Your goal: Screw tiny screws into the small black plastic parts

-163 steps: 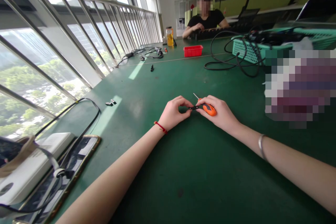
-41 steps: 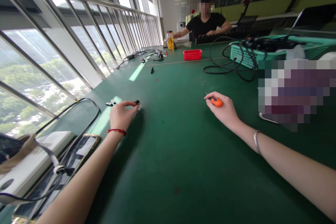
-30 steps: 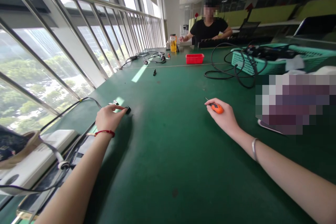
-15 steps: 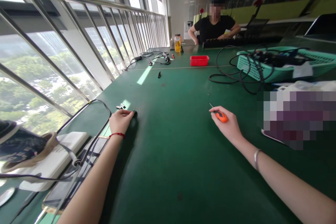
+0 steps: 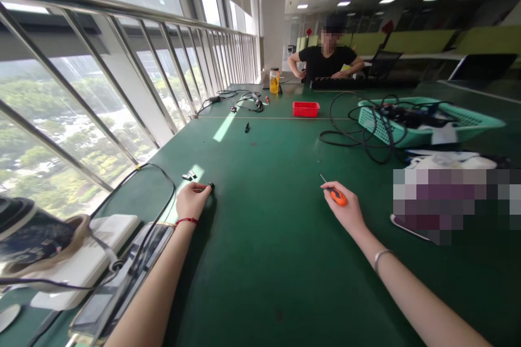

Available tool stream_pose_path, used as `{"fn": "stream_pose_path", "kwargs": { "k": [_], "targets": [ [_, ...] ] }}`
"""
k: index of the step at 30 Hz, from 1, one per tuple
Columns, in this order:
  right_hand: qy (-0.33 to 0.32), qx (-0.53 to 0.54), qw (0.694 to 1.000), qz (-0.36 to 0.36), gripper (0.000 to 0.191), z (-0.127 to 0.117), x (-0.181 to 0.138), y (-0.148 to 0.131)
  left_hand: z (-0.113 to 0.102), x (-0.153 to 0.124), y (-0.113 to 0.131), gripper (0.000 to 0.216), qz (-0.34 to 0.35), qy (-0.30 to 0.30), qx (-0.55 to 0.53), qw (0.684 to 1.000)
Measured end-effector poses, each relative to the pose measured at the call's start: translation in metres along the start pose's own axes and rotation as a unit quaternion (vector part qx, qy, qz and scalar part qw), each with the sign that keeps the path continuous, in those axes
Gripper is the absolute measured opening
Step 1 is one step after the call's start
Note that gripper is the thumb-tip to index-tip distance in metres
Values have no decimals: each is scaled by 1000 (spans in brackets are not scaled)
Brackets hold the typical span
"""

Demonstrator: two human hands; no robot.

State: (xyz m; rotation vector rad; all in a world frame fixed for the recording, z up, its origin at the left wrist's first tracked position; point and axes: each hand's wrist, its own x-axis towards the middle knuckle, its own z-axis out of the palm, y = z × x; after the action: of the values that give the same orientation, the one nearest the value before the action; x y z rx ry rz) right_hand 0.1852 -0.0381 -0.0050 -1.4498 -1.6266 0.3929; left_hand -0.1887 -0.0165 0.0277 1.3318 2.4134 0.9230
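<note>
Pinching small black part (image 5: 210, 186), left hand (image 5: 192, 201) resting on green table (image 5: 277, 260), well left of orange screwdriver (image 5: 337, 196). Right hand (image 5: 347, 210) gripping screwdriver handle, fingers curled. Bare tabletop lying open between them; table's window edge running farther left of screwdriver.

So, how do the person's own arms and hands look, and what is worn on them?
Both forearms are bare, with no sleeves in view, and neither hand is gloved. The left hand has a thin red cord around its wrist. The right hand has a slim silver bangle around its wrist. I see no rings or watch.
</note>
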Motion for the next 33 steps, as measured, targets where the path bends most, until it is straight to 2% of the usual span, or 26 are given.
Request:
{"fn": "stream_pose_path", "kwargs": {
  "k": [13,18,22,33],
  "targets": [
    [-34,-127,990,-47,15,10,-8,-16,0,-2,2,30,11,5,26,1000],
    [-18,12,1000,14,19,5,2,-9,-1,-1,1,27,24,1,45,999],
    [-24,120,989,85,28,2,6,-4,1,0,-1,24,48,3,42,998],
    [-40,161,978,130,32,4,5,6,4,4,-8,28,78,-5,25,997]
  ]
}}
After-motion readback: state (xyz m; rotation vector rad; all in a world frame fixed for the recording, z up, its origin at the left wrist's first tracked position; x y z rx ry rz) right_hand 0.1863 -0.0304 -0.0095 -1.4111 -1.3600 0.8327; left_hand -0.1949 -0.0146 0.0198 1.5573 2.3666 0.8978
